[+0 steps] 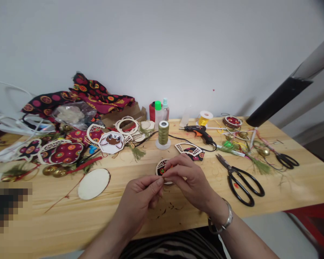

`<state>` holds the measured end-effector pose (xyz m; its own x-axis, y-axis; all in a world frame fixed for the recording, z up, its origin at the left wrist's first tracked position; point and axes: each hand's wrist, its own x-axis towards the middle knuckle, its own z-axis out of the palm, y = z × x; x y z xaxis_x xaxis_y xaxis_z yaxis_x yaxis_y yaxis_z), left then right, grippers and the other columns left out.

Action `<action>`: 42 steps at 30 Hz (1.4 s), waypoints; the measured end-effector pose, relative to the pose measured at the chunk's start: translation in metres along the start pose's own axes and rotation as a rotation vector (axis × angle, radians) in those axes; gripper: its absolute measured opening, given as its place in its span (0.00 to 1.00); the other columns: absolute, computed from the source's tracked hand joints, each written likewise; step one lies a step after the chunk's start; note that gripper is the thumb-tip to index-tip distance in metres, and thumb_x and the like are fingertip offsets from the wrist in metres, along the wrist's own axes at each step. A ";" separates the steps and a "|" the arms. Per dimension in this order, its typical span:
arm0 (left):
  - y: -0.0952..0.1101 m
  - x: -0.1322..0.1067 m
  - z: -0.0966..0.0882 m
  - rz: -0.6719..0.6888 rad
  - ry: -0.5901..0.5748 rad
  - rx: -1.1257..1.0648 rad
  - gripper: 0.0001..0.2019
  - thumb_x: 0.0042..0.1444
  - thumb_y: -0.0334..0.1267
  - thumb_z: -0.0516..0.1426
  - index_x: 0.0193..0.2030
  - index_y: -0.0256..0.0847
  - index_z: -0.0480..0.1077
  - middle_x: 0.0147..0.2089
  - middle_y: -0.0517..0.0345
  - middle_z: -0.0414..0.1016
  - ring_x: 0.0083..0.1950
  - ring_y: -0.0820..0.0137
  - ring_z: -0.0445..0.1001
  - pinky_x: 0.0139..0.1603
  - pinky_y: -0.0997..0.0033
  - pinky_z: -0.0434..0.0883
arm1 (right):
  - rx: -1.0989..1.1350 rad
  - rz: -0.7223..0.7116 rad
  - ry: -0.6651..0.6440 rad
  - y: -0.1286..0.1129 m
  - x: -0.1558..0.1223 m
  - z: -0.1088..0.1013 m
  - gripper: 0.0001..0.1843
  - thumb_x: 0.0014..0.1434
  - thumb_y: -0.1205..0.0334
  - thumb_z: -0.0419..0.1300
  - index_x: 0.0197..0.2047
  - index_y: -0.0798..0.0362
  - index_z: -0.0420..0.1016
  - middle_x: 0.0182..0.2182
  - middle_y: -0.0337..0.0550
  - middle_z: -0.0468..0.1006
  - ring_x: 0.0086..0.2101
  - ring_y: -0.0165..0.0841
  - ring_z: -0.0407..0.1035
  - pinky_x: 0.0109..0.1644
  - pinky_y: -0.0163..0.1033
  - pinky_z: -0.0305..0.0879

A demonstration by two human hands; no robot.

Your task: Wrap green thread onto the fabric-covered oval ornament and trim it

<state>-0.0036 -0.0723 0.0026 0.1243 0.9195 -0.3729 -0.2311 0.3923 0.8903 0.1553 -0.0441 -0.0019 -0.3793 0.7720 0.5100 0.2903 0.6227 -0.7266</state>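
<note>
My left hand (144,196) and my right hand (187,180) meet fingertip to fingertip over the front middle of the table. Both are closed in a pinch; whatever lies between the fingertips is too small to make out. Just behind the fingers lies a round wooden ornament (160,166) with patterned cloth inside, partly hidden by my right hand. Beyond it stands a spool of olive-green thread (163,133). A fan-shaped wooden piece (190,151) with cloth lies behind my right hand. Dark scraps (169,208) are scattered on the wood below my hands.
Large black-handled scissors (243,180) lie to the right, smaller scissors (287,160) farther off. A glue gun (198,132), yellow cord spool (205,118) and bottles (158,115) stand behind. Left are a white oval disc (94,184), a sheep-face octagon (111,142) and piled cloth (97,91).
</note>
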 end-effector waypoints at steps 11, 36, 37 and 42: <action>-0.001 0.001 -0.002 -0.105 -0.062 -0.226 0.11 0.50 0.41 0.61 0.27 0.32 0.74 0.22 0.60 0.66 0.19 0.84 0.47 0.18 0.82 0.45 | -0.051 0.023 -0.023 -0.003 0.002 0.002 0.08 0.61 0.70 0.52 0.32 0.54 0.70 0.34 0.43 0.71 0.39 0.31 0.64 0.46 0.40 0.62; -0.003 0.002 0.002 -0.106 -0.047 -0.170 0.11 0.44 0.41 0.65 0.24 0.34 0.74 0.20 0.63 0.63 0.19 0.83 0.51 0.17 0.82 0.49 | -0.042 0.048 0.005 0.000 0.003 0.004 0.09 0.60 0.74 0.52 0.32 0.54 0.70 0.34 0.43 0.72 0.39 0.32 0.64 0.45 0.41 0.63; -0.003 0.002 0.002 -0.107 -0.050 -0.170 0.11 0.43 0.41 0.65 0.24 0.34 0.73 0.20 0.63 0.63 0.19 0.83 0.51 0.17 0.82 0.50 | -0.042 0.050 0.004 0.000 0.003 0.004 0.09 0.59 0.74 0.52 0.32 0.54 0.70 0.34 0.43 0.72 0.39 0.32 0.64 0.45 0.41 0.63; -0.003 0.002 0.002 -0.105 -0.043 -0.176 0.10 0.43 0.40 0.65 0.23 0.35 0.74 0.19 0.64 0.64 0.18 0.83 0.51 0.17 0.82 0.50 | -0.041 0.051 0.005 0.000 0.003 0.004 0.09 0.59 0.74 0.52 0.33 0.54 0.70 0.35 0.42 0.72 0.40 0.32 0.63 0.46 0.40 0.63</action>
<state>-0.0006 -0.0717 -0.0007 0.1973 0.8728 -0.4463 -0.3792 0.4878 0.7863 0.1504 -0.0425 -0.0021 -0.3590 0.8034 0.4750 0.3451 0.5871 -0.7323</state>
